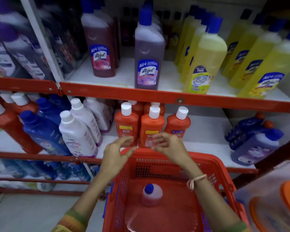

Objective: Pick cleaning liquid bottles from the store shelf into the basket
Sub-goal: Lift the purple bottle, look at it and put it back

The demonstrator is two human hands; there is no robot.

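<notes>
Reaching with fingers spread and empty, the left hand (117, 148) and right hand (167, 144) near the orange bottles (151, 126): rigid, smooth, liquid-heavy; best gripped around the body.

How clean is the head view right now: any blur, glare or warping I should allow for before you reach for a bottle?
Head view: wide-angle bend bows the red shelf rail; edges smear, so left purple-capped bottles are unreadable. Both hands, left hand and right hand, look slightly motion-blurred. Centre Lizol bottle reads clearly. No strong glare.
</notes>
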